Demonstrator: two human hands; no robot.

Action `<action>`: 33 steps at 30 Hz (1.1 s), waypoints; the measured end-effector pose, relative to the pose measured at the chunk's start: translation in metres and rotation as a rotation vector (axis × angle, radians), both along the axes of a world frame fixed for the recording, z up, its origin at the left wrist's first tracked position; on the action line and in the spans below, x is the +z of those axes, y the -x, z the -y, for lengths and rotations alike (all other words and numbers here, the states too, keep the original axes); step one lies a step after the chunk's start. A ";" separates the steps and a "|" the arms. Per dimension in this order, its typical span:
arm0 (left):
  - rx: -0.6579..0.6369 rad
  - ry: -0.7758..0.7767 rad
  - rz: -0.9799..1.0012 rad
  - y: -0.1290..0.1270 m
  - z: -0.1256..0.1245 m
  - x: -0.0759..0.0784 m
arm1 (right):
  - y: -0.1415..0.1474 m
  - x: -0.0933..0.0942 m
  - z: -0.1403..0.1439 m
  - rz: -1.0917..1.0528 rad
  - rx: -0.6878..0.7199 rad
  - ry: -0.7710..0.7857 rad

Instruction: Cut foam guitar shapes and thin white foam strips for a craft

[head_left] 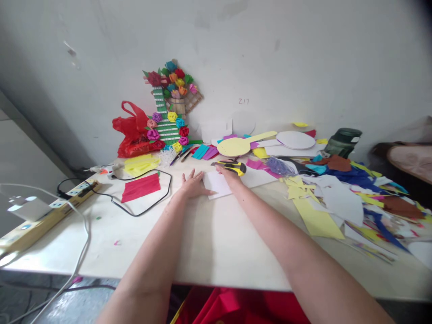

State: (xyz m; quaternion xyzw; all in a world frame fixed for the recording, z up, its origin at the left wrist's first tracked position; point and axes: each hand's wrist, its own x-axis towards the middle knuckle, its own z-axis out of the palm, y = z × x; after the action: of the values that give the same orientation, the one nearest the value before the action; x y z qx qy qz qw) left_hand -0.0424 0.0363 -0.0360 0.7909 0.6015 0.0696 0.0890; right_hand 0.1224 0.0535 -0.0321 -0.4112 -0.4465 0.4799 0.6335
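A white sheet of card (218,183) lies flat on the table in front of me. My left hand (194,185) rests on its left edge with the fingers spread and the thumb stretched along the near side. At the card's upper right is my right hand (231,177), closed on a yellow and black utility knife (238,168). The knife's tip points left, and most of the right fingers are hidden. Beside the right hand, more white card (258,177) lies on the table. A red crepe paper piece (141,188) lies left of my left hand.
Paper scraps (320,216) cover the right side, near a dark green bottle (343,143). Paddle-shaped yellow card (233,147) and a paper-flower model (168,126) stand behind. Left are a red plastic bag (133,130), a glue gun (107,170), its black cord and a power strip (50,213).
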 end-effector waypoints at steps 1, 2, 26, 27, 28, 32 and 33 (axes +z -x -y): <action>0.002 -0.011 0.000 0.001 -0.001 -0.001 | 0.004 0.000 -0.001 0.017 -0.016 0.019; 0.010 -0.026 -0.002 0.001 -0.002 -0.001 | 0.007 -0.001 -0.001 0.037 -0.030 0.040; 0.039 0.051 -0.112 0.008 0.013 -0.004 | 0.020 -0.009 -0.004 0.221 0.087 0.011; 0.044 0.051 -0.113 0.008 0.013 -0.004 | 0.020 -0.009 -0.005 0.240 0.084 0.009; 0.049 0.050 -0.116 0.007 0.012 -0.004 | 0.019 -0.009 -0.006 0.264 0.078 0.013; 0.059 0.052 -0.119 0.005 0.011 -0.006 | 0.018 -0.012 -0.010 0.345 0.054 0.044; 0.057 0.054 -0.116 0.005 0.011 -0.006 | 0.018 -0.013 -0.010 0.354 0.052 0.050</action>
State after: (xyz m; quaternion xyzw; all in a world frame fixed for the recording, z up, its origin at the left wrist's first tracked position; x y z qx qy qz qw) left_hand -0.0474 0.0250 -0.0416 0.7735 0.6295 0.0099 0.0734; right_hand 0.1045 0.0639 -0.0454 -0.4933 -0.5495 0.4273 0.5216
